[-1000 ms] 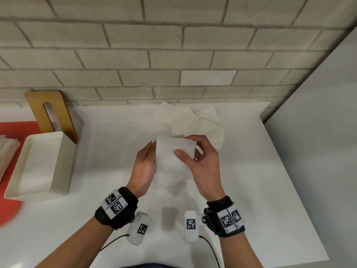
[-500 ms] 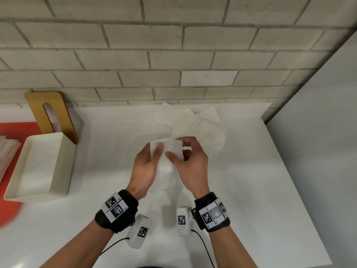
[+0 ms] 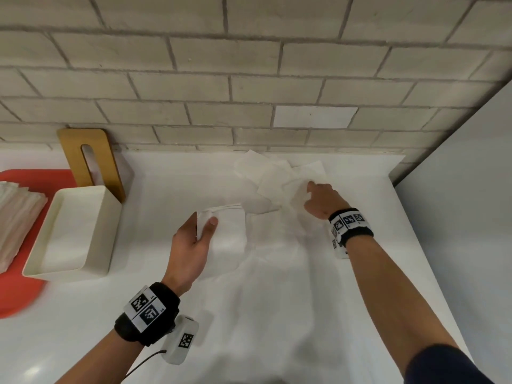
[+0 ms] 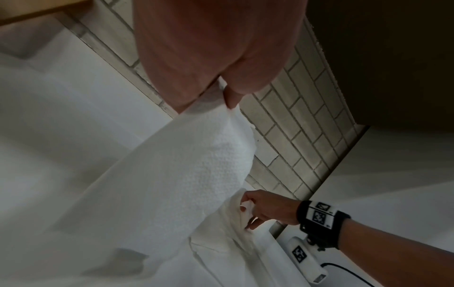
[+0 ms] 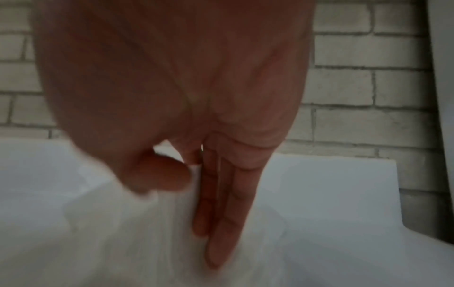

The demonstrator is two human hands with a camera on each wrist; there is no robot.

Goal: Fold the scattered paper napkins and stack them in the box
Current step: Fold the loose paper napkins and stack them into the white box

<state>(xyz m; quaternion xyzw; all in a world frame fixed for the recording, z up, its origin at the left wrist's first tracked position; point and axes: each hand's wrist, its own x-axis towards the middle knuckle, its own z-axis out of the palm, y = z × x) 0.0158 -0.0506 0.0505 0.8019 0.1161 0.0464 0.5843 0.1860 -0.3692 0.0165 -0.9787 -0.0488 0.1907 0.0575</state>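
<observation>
A folded white napkin [image 3: 224, 231] is pinched between thumb and fingers of the left hand [image 3: 191, 245], held above the middle of the white tabletop [image 3: 277, 300]. The right hand [image 3: 321, 199] reaches into the loose napkin pile [image 3: 277, 178] near the tabletop's back right corner, thumb closing on a sheet there. The cream box [image 3: 69, 231] sits at the left edge.
</observation>
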